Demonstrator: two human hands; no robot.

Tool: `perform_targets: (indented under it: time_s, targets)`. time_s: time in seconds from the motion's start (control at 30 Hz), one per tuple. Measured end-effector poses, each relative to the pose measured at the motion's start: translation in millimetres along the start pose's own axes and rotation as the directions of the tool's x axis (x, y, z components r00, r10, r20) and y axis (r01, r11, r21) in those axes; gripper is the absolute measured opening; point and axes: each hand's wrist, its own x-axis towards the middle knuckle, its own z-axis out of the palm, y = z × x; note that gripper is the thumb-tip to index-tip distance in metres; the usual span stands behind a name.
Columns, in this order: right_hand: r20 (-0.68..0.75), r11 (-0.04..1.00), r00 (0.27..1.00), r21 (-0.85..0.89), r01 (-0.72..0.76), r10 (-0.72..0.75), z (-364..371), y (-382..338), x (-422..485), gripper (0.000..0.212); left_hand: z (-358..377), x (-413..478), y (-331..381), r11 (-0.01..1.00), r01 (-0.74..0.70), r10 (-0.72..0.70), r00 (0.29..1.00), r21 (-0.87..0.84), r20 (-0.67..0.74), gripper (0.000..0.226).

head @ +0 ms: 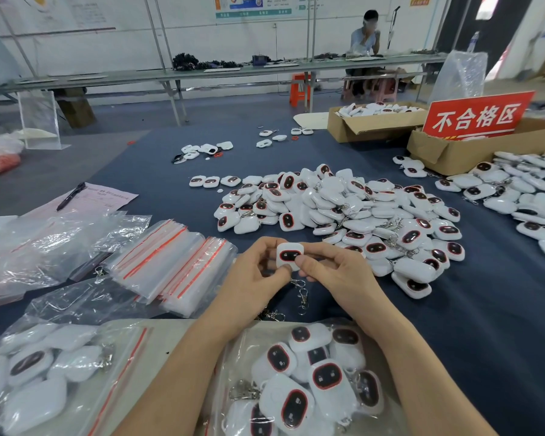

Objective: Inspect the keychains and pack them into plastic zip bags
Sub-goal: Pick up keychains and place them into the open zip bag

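A white keychain (290,255) with a dark oval window ringed in red is held face up between both hands above the blue table. My left hand (253,278) pinches its left side and my right hand (334,272) pinches its right side. Its metal clasp (302,295) dangles below. A big heap of the same keychains (343,212) lies just beyond my hands. Stacks of empty zip bags (170,262) with red seal lines lie to the left. Two filled zip bags, one (309,382) under my forearms and one (44,369) at the lower left, lie at the near edge.
A second keychain pile (523,196) sits at the right. Two cardboard boxes (368,124) (472,149) stand behind, one with a red sign (475,116). Pink paper with a pen (71,196) lies at the left. A person sits at a far bench (202,73).
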Motion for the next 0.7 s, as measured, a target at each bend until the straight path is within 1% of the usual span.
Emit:
perform_targets:
  time_s: [0.23, 0.33, 0.43, 0.53, 0.63, 0.7]
  targets:
    - [0.001, 1.0, 1.0, 0.025, -0.006, 0.006, -0.1, -1.8, -1.0, 0.028, 0.7, 1.7, -1.0, 1.0, 0.0, 0.0, 1.0, -0.005, -0.001, 0.028]
    - [-0.004, 0.997, 1.0, 0.078, -0.021, 0.022, 0.4, -2.7, -1.8, 0.029, 1.4, 1.8, -1.6, 0.999, 0.003, -0.003, 1.0, -0.042, -0.006, 0.028]
    - [-0.013, 0.997, 0.999, 0.074, -0.031, 0.032, 0.2, -1.8, -1.5, 0.024, 1.5, 1.3, -2.6, 0.997, -0.001, 0.0, 1.0, -0.078, -0.005, 0.029]
    - [-0.013, 0.997, 0.999, 0.073, -0.031, 0.032, -0.4, 0.4, 0.2, 0.02, 0.6, 1.4, -2.4, 0.988, -0.003, 0.0, 1.0, -0.153, -0.021, 0.032]
    - [-0.013, 0.997, 0.999, 0.07, -0.033, 0.034, 0.6, 4.0, 1.3, 0.017, -1.1, 1.8, -1.8, 0.981, 0.031, -0.041, 0.998, -0.189, -0.049, 0.034]
    - [-0.018, 0.997, 0.999, 0.068, -0.037, 0.038, 1.3, 5.9, 1.9, 0.015, -1.8, 2.2, -1.8, 0.982, 0.06, -0.075, 0.994, -0.179, -0.076, 0.029]
